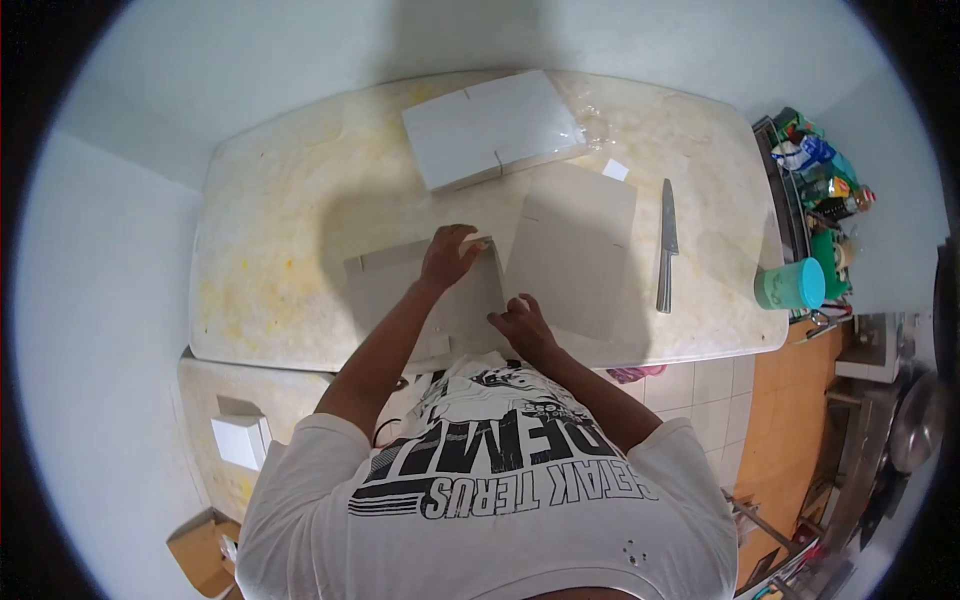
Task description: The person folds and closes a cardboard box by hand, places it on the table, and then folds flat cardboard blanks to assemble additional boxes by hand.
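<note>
A grey-brown cardboard sheet (395, 290) lies on the table in front of the body, its right edge folded up. My left hand (450, 257) rests at the sheet's upper right corner, fingers apart. At the lower part of the folded edge is my right hand (522, 325), its fingers bent together; whether it pinches the edge is too small to tell. Another flat cardboard piece (570, 250) lies just to the right. Beyond them sits a stack of white sheets (495, 130) with clear plastic at its right end.
A knife (667, 245) lies right of the cardboard. A turquoise-lidded container (790, 285) stands at the right edge of the table (250, 200), near a rack of bottles and packets (820, 175). A small white box (240, 440) is at the lower left.
</note>
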Action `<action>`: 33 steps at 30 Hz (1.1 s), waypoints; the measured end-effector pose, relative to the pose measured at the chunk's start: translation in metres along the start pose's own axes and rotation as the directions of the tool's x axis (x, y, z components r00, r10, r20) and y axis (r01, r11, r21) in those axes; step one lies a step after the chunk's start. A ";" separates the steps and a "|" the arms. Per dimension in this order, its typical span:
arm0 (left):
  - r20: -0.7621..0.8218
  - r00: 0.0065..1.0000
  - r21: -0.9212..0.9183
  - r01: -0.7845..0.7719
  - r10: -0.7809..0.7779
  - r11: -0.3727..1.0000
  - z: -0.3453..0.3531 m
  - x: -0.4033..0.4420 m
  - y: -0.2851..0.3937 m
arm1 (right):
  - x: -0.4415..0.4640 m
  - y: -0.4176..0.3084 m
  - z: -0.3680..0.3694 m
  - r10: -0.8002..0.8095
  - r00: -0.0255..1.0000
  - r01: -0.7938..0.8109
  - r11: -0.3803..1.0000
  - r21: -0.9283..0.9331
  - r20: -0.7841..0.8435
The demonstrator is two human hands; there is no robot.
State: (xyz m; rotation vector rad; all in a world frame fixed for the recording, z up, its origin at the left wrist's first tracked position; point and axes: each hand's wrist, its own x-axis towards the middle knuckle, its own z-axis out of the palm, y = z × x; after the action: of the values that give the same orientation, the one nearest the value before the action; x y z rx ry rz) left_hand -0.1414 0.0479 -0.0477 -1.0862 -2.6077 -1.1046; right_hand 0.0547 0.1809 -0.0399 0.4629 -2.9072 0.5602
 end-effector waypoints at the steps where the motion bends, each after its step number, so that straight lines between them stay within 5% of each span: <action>1: 0.042 0.996 0.065 -0.079 0.076 0.995 0.003 0.014 -0.006 | 0.000 -0.001 0.000 0.019 1.000 -0.019 1.000 0.005 0.015; 4: 0.581 0.803 -0.008 0.171 -0.134 0.985 0.016 0.038 -0.038 | 0.002 -0.005 -0.004 0.068 0.996 -0.068 0.998 0.003 0.062; 7: 0.664 0.742 0.082 0.057 -0.097 0.995 0.021 0.050 -0.039 | 0.004 -0.007 -0.004 0.110 0.989 -0.112 0.993 0.018 0.102; 13: 0.693 0.659 0.123 0.292 -0.293 0.948 0.029 0.064 -0.019 | 0.007 -0.010 -0.009 0.163 0.963 -0.177 0.983 0.049 0.213; 19: 0.557 0.831 0.124 -0.080 -0.002 0.989 0.034 0.059 0.001 | 0.010 -0.009 -0.003 0.151 0.945 -0.169 0.985 0.037 0.289; 22: 0.643 0.747 0.226 0.028 -0.170 0.974 0.031 0.062 0.013 | 0.010 -0.009 -0.001 0.150 0.939 -0.174 0.983 0.052 0.311; 33: 0.581 0.814 0.096 -0.065 -0.003 0.993 0.028 0.050 0.016 | 0.009 -0.009 -0.007 0.217 0.937 -0.223 0.975 -0.008 0.273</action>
State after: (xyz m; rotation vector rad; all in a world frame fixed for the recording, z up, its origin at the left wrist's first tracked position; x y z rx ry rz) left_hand -0.1633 0.1027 -0.0410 -1.6494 -3.0261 -0.6713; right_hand 0.0495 0.1735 -0.0282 0.2319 -3.2471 0.6035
